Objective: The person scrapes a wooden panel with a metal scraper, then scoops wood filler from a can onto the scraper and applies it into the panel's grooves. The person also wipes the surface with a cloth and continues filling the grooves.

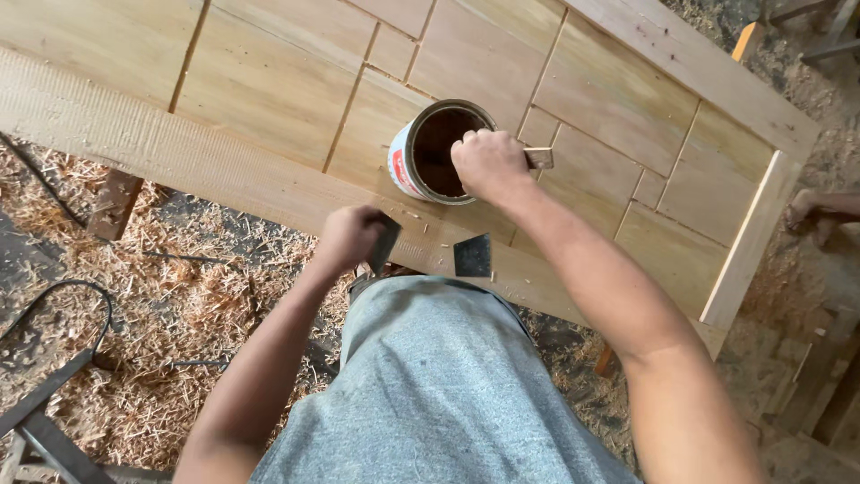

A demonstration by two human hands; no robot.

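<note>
right hand (488,163): fist closed on a flat metal blade (538,158) over the open tin (436,151)
left hand (351,237): gripping a dark scraper (384,243)
tin: sits on the wooden door panel (269,90), another scraper (472,255) near its edge

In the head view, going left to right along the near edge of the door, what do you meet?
Left hand gripping a dark scraper → second dark scraper lying loose on the door → right hand over the open tin, holding a metal tool.
</note>
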